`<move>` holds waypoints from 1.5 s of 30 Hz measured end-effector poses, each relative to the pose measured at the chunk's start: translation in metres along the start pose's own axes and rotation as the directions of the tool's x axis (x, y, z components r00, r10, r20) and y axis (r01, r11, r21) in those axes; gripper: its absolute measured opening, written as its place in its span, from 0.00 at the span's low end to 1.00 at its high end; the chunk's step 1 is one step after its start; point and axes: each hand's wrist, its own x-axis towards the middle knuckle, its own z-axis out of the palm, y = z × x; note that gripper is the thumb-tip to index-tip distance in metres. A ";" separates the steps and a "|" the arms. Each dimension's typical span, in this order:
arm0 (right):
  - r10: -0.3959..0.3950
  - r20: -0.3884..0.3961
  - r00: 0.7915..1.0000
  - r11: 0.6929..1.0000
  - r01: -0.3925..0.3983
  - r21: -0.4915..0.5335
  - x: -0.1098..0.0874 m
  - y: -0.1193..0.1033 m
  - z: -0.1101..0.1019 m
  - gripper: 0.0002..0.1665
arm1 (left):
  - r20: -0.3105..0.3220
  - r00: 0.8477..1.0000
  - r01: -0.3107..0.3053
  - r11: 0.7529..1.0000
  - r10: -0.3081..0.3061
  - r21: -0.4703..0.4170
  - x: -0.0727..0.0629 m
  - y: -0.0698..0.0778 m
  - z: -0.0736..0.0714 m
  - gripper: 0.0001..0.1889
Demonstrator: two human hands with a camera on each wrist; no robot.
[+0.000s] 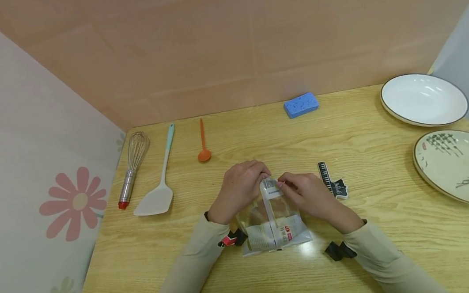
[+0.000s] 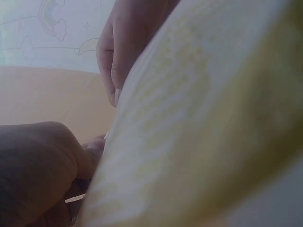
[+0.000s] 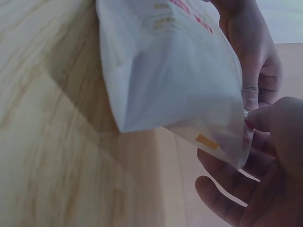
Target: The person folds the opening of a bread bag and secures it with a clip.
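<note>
A partly see-through plastic packet [image 1: 270, 220] with white and red print stands between both hands at the front middle of the table. My left hand [image 1: 242, 183] grips its top edge from the left. At the top right corner, my right hand [image 1: 306, 193] pinches the edge between thumb and forefinger. The right wrist view shows that pinch, with the other fingers [image 3: 222, 203] of the right hand loosely bent below the packet [image 3: 180, 80]. Close up, the packet [image 2: 189, 118] fills much of the left wrist view. A black-and-white clip [image 1: 333, 183] lies right of the right hand.
To the left lie a whisk [image 1: 133, 165], a spatula [image 1: 159, 197] and an orange spoon [image 1: 204, 154]. A blue sponge [image 1: 301, 105] sits near the back wall. Two dishes, one white [image 1: 423, 99] and one patterned [image 1: 454, 170], stand at the right.
</note>
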 end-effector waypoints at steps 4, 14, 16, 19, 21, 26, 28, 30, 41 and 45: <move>-0.014 -0.007 1.000 1.000 0.014 0.018 -0.001 -0.002 0.000 0.06 | -0.002 1.000 -0.011 1.000 0.011 0.007 -0.001 0.001 0.000 0.04; -0.011 -0.023 1.000 1.000 0.011 0.012 0.002 -0.005 0.001 0.05 | -0.056 0.996 -0.068 0.998 0.068 0.011 0.000 0.003 0.001 0.04; -0.019 -0.027 0.999 1.000 0.020 0.015 0.003 -0.005 0.001 0.05 | -0.060 0.995 -0.082 0.997 0.081 0.001 0.001 0.002 0.001 0.04; -0.035 -0.040 0.999 0.999 0.036 0.021 0.004 -0.005 0.001 0.05 | -0.060 0.993 -0.101 0.995 0.100 -0.013 0.001 0.003 0.001 0.04; -0.048 -0.055 0.997 0.999 0.049 0.018 0.004 -0.006 0.002 0.05 | -0.057 0.992 -0.114 0.993 0.113 -0.018 0.001 0.003 0.001 0.04; -0.080 -0.092 0.993 0.997 0.081 0.009 0.004 -0.006 0.003 0.05 | -0.055 0.990 -0.131 0.991 0.131 -0.009 0.001 0.003 0.002 0.04; -0.096 -0.107 0.990 0.995 0.097 0.007 0.004 -0.005 0.004 0.05 | -0.058 0.989 -0.135 0.991 0.135 -0.004 0.001 0.003 0.002 0.04; -0.108 -0.118 0.987 0.994 0.110 0.005 0.005 -0.004 0.005 0.05 | -0.060 0.989 -0.138 0.990 0.137 -0.003 0.001 0.003 0.002 0.04; -0.139 -0.113 0.984 0.990 0.142 0.016 0.004 0.002 0.001 0.06 | -0.063 0.992 -0.114 0.993 0.113 -0.024 0.001 0.002 0.002 0.05; -0.136 -0.100 0.986 0.990 0.139 0.026 0.002 0.003 -0.001 0.08 | -0.065 0.992 -0.109 0.993 0.106 -0.037 0.001 0.001 0.002 0.04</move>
